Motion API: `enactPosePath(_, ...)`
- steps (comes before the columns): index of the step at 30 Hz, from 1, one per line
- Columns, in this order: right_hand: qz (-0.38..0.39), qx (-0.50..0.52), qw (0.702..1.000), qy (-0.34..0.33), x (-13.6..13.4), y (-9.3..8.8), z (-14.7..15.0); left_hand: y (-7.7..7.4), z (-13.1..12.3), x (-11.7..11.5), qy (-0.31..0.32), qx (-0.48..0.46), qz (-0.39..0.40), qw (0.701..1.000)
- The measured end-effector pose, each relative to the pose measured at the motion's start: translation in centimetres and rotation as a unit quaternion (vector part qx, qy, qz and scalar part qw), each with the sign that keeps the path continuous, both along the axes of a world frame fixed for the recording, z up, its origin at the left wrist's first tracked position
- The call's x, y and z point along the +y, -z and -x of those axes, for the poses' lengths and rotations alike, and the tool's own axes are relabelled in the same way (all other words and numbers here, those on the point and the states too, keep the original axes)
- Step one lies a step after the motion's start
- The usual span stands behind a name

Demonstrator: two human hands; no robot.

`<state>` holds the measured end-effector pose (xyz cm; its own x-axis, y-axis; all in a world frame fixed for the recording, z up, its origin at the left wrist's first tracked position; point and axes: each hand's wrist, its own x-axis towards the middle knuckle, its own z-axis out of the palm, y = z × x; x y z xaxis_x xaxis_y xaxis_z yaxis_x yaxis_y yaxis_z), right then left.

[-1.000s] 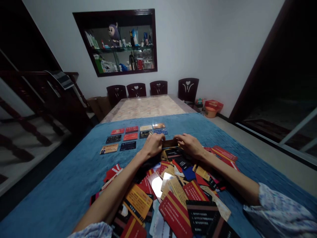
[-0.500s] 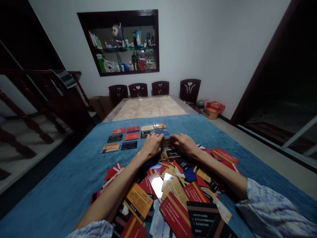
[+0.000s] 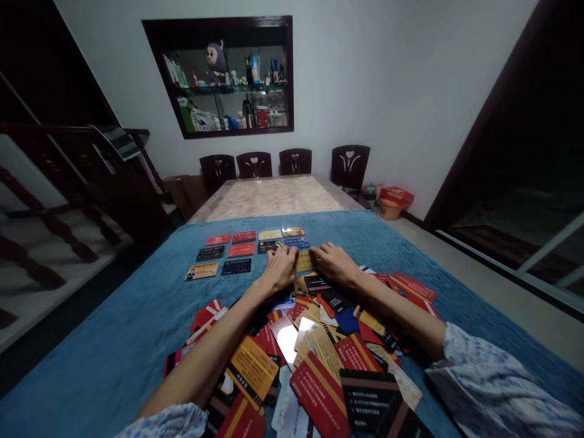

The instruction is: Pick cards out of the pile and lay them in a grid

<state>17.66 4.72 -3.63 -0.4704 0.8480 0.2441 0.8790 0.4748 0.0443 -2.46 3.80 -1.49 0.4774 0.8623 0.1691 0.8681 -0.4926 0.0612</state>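
A gold card (image 3: 305, 261) is pinched at its left end by my left hand (image 3: 280, 269) and at its right end by my right hand (image 3: 335, 264). Its printed face is turned up towards me, beyond the near pile. Whether it touches the cloth I cannot tell. Just past my left fingers lie a black card (image 3: 268, 247) and a blue card (image 3: 296, 243). Beneath my forearms spreads a heap of overlapping cards in red, gold, black and white, with a red striped card (image 3: 319, 392) and an orange card (image 3: 253, 368) on top.
Spaced cards lie in rows at the left, among them a beige card (image 3: 202, 271) and a dark blue card (image 3: 236, 266). A blue cloth (image 3: 114, 328) covers the near part of the table (image 3: 274, 198). Several dark chairs (image 3: 350, 165) stand behind it.
The gold card has tipped from a dark, steep angle so its gold face now shows. My hands keep their hold, and my right hand has shifted slightly left.
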Motion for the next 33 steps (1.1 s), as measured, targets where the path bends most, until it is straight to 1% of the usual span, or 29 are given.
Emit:
enactPosePath(5, 0.001, 0.000, 1.000, -0.005, 0.3, -0.4, -0.1, -0.4, -0.1, 0.1, 0.003, -0.011, -0.001, 1.000)
enactPosePath(10, 0.007, -0.009, 1.000, -0.022, 0.5, -1.3, -0.2, -0.8, -0.1, 0.1, 0.010, -0.015, 0.006, 1.000)
enactPosePath(14, 0.016, -0.019, 0.999, -0.024, 0.5, -2.1, -0.2, -0.9, 0.0, 0.1, 0.016, -0.008, 0.006, 1.000)
enactPosePath(17, 0.016, -0.025, 0.999, -0.039, 0.6, -2.6, -0.3, -1.1, 0.1, 0.3, 0.019, 0.008, 0.001, 1.000)
enactPosePath(24, 0.012, -0.047, 0.997, -0.056, 1.0, -3.4, -0.3, -2.2, 0.5, 0.7, 0.025, 0.037, -0.002, 0.999)
enactPosePath(28, 0.007, -0.053, 0.996, -0.065, 1.3, -3.8, -0.2, -2.7, 0.7, 1.2, 0.035, 0.043, 0.000, 0.998)
enactPosePath(33, 0.020, -0.052, 0.995, -0.085, 2.0, -4.4, -0.2, -2.8, 1.0, 2.3, 0.046, 0.063, -0.012, 0.997)
